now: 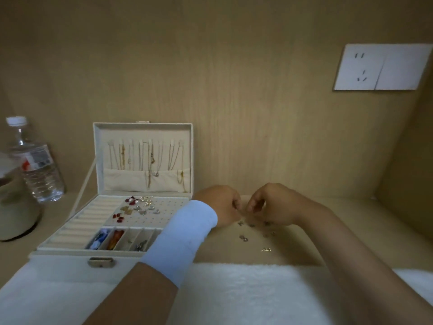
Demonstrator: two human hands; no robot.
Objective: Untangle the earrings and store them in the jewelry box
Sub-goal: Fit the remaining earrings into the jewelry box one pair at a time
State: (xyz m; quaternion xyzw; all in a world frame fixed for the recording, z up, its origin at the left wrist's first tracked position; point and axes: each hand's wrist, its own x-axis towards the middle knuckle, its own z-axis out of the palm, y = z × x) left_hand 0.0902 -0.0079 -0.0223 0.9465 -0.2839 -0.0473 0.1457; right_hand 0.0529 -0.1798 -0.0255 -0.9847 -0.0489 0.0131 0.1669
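A cream jewelry box point(70, 252) stands open at the left, its lid upright with chains hanging inside. Several earrings, red, pearl and silver, sit on its perforated panel point(161, 215). To the right of the box, my left hand point(219, 205), with a white band on the wrist, and my right hand point(271, 204) meet just above the wooden surface. Their curled fingertips pinch something small between them; it is too small to make out. Loose earrings point(251, 225) lie scattered under and in front of the hands, with a gold pair point(266, 249) nearest me.
A clear water bottle point(35, 165) stands at the far left beside a round pale container point(14, 212). A white fluffy cloth point(246, 292) covers the near edge. A wooden wall with a white socket plate point(380, 66) rises behind, and a side wall closes the right.
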